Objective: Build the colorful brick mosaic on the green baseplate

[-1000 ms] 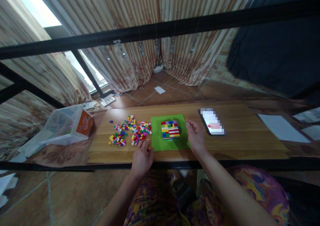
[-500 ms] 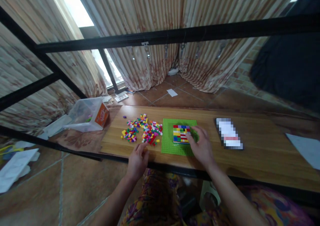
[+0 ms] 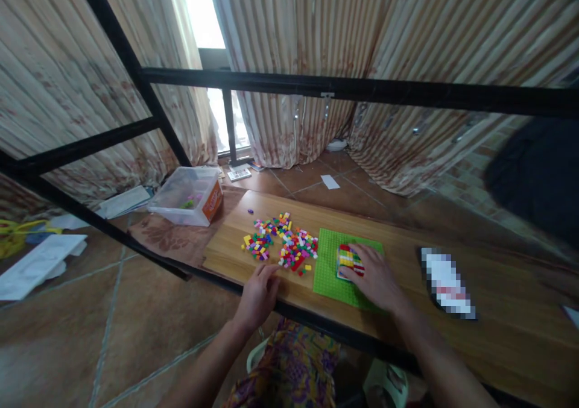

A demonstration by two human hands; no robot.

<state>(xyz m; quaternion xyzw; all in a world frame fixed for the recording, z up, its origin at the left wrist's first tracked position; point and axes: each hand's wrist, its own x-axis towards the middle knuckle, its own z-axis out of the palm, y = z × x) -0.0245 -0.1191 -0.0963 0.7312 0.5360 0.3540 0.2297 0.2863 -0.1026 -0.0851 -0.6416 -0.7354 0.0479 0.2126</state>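
Observation:
My right hand [image 3: 374,277] reaches over a flat block of toy bricks [image 3: 347,260] built in rows of mixed colours. Its thumb lies at the near side and its fingers over the far side, hiding the block's right part. The block sits on a green studded baseplate [image 3: 326,275]. My left hand [image 3: 259,295] rests at the table's near edge, fingers curled in. Whether anything small is inside them is hidden. Just beyond it lies a scattered pile of small loose toy bricks [image 3: 296,246] in many colours.
On the wooden table [image 3: 398,329], a phone with a blurred screen [image 3: 447,284] lies to the right. A clear plastic box [image 3: 185,200] with an orange label stands past the left end. Black metal bars [image 3: 280,84] cross behind the table and along its near edge.
The view has swung, so the table sits more tilted. My right hand has moved further over the brick block and covers more of it. My left hand stays by the loose bricks.

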